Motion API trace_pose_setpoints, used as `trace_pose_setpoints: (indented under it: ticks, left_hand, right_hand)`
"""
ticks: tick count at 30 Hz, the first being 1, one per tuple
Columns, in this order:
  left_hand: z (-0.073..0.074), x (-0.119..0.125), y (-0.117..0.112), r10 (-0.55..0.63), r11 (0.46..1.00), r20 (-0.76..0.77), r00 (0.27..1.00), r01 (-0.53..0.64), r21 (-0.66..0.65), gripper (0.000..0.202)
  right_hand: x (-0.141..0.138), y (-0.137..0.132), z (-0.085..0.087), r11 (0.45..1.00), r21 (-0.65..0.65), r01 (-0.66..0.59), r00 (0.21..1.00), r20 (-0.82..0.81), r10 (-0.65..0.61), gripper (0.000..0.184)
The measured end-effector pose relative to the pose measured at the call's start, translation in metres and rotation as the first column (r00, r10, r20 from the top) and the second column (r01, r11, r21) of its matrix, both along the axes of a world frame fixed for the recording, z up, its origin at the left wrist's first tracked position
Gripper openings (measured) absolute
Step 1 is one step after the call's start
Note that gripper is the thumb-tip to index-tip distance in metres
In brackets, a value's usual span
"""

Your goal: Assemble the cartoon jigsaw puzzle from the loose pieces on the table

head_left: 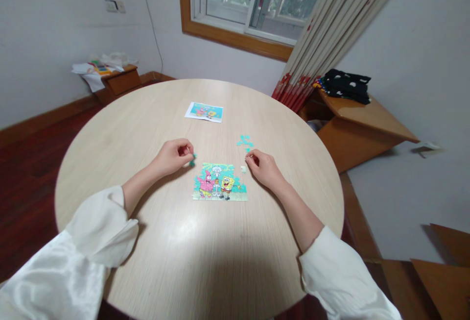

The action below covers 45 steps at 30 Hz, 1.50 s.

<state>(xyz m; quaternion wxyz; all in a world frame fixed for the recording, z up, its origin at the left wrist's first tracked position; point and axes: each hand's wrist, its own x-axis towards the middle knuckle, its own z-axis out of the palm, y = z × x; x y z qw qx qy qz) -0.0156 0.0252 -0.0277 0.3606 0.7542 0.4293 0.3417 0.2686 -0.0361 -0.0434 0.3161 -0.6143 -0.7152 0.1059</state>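
A small cartoon jigsaw puzzle (219, 182) lies near the middle of the round wooden table (147, 129). My left hand (174, 156) rests just left of its top edge, fingers curled around teal puzzle pieces (192, 159). My right hand (263, 168) sits at the puzzle's upper right corner, fingers pinched together near a pale loose piece (243, 168); I cannot make out what they hold. A few loose teal pieces (245, 141) lie on the table just beyond my right hand.
A printed reference picture (204, 111) lies farther back on the table. A low wooden stand with papers (106, 72) is at the back left. At the right a wooden cabinet (362, 119) carries dark folded cloth (345, 85). Curtain and window lie behind.
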Motion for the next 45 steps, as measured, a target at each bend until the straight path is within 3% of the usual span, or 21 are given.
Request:
trace_pose_setpoints:
  ticks: [16, 45]
  left_hand:
    - [0.0006, 0.0006, 0.0006, 0.022, 0.999, -0.004, 1.000, -0.022, 0.039, 0.001]
    - [0.0020, 0.0014, -0.0002, 0.041, 0.997, -0.030, 0.999, -0.040, 0.059, 0.004]
  right_hand:
    - [-0.0041, -0.0001, 0.0005, 0.999, 0.030, 0.022, 0.987, -0.160, -0.017, 0.010]
    - [-0.0060, 0.0003, -0.0045, 0.995, 0.096, -0.014, 0.978, -0.207, 0.034, 0.013]
